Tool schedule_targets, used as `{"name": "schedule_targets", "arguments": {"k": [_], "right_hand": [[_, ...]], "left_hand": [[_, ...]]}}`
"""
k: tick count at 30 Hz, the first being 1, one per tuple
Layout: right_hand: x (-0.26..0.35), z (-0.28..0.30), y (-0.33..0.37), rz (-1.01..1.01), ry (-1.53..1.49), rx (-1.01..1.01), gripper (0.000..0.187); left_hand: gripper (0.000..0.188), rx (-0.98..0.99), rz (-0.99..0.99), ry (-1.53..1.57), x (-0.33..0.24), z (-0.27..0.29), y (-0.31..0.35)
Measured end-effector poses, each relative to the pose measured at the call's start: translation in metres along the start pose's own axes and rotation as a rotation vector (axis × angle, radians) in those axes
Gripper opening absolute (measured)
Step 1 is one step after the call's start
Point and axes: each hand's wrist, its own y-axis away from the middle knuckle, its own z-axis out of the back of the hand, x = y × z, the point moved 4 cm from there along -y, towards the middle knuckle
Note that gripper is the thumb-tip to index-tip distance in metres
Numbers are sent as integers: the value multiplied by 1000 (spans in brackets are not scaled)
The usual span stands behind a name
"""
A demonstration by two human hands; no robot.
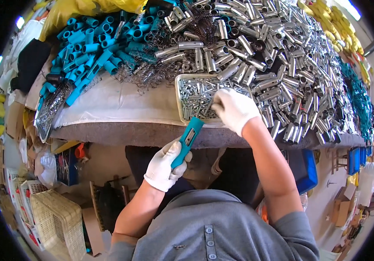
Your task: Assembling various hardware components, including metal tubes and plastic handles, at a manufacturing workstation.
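Note:
My left hand [166,166], in a white glove, grips a teal plastic tube [191,134] with a metal piece in its side slot. The tube is tilted in front of the table edge, its upper end leaning right. In a matching glove, my right hand [235,108] reaches over the right part of a shallow pale tray [179,98] of small screws [200,92]. Its fingers are bent together with the tips pointing down at the screws. Whether a screw is between them is too small to tell.
Loose teal tubes [84,50] are heaped at the far left. Dark coil springs [141,71] lie beside them. Shiny metal tubes [278,65] cover the table's right side. A woven basket [56,217] stands at lower left, and a blue bin [306,169] sits below the table at right.

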Motion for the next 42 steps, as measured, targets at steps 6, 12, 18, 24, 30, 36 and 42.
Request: {"name": "schedule_targets", "arguments": {"k": [6, 12, 18, 24, 30, 36, 42], "right_hand": [[-15, 1, 15, 88, -201, -314, 10], [32, 12, 55, 317, -636, -118, 11], [38, 0, 63, 338, -443, -47, 9], [56, -15, 81, 392, -58, -80, 11], [35, -35, 81, 196, -650, -60, 20], [23, -74, 94, -255, -1918, 405, 42], [30, -86, 98, -183, -2104, 366, 40]], "left_hand": [[38, -64, 11, -63, 2, -6, -7], [39, -64, -57, -69, 1, -9, -9], [43, -85, -143, -195, 1, -19, -6], [41, -161, -168, -362, 4, -21, -5], [45, -181, -265, -499, 3, -16, 1], [51, -4, -288, -696, 2, -18, 6], [55, 43, -254, -534, 10, -18, 7]]}}
